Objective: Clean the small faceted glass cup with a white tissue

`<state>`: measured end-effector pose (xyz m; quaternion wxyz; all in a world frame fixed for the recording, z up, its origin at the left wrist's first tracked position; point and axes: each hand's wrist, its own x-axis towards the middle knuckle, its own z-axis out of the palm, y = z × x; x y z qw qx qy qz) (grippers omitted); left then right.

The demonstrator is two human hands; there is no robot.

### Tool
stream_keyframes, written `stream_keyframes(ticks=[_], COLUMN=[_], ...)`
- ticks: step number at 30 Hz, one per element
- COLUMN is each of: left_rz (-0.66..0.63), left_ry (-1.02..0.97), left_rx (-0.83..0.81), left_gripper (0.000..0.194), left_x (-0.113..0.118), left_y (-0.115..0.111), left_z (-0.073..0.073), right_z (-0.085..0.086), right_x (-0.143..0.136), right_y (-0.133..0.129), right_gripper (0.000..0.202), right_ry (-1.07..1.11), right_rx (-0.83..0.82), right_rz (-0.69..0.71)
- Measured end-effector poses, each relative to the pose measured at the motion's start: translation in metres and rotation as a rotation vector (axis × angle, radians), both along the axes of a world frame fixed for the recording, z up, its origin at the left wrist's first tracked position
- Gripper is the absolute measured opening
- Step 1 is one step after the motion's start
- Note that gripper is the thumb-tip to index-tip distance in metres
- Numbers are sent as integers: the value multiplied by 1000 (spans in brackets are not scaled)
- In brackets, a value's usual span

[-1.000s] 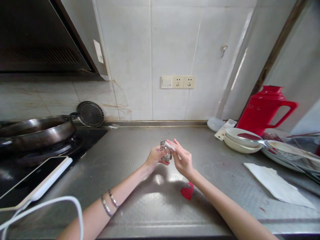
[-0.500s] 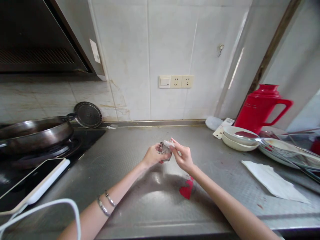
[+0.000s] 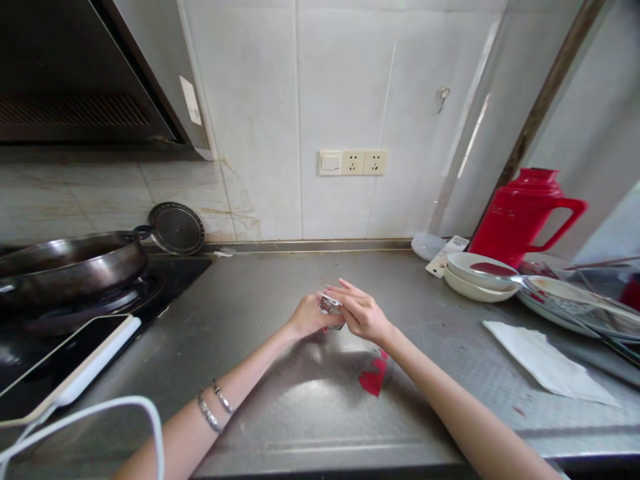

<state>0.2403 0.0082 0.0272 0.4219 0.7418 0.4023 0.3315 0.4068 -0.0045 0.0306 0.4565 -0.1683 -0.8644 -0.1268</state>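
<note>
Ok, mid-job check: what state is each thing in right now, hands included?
Glass: off the counter, partly covered by fingers
Left hand: closed around the glass
Right hand: over the glass, exact grip hidden
Pan: on the stove
Phone: face up, screen dark
Thermos: standing
Bowls: stacked
Napkin: lying on the counter
Switch: position unclear

The flask (image 3: 523, 217) is red, the scrap (image 3: 373, 380) pinkish red. The glass (image 3: 330, 305) is clear with silvery glints. A fine repeating pattern covers the grey surface (image 3: 260, 283). Paper (image 3: 547, 365) and cable (image 3: 125, 401) are white, sockets (image 3: 353, 163) cream, stove (image 3: 185, 272) black, pan (image 3: 95, 267) and bracelets (image 3: 208, 411) silver.
</note>
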Motion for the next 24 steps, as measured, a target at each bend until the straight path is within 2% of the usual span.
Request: stream_keyframes(ticks=[6, 10, 13, 19, 21, 24], left_rz=[65, 20, 43, 40, 42, 47], left_ry=[-145, -201, -235, -215, -233, -281], left_rx=[-99, -106, -105, -106, -130, -194], left_gripper=[38, 41, 47, 39, 41, 48], left_x=[-4, -3, -2, -4, -3, -2], left_y=[5, 2, -1, 2, 2, 1], left_z=[0, 1, 3, 4, 3, 2], right_z=[-4, -2, -2, -4, -5, -5], right_x=[-12, -4, 0, -9, -11, -11], right_y=[-7, -1, 0, -6, -6, -2], right_gripper=[47, 46, 43, 44, 39, 29], right_ry=[17, 108, 170, 103, 140, 298], right_rx=[-64, -105, -134, -116, -169, -331], right_rz=[88, 62, 28, 80, 53, -76])
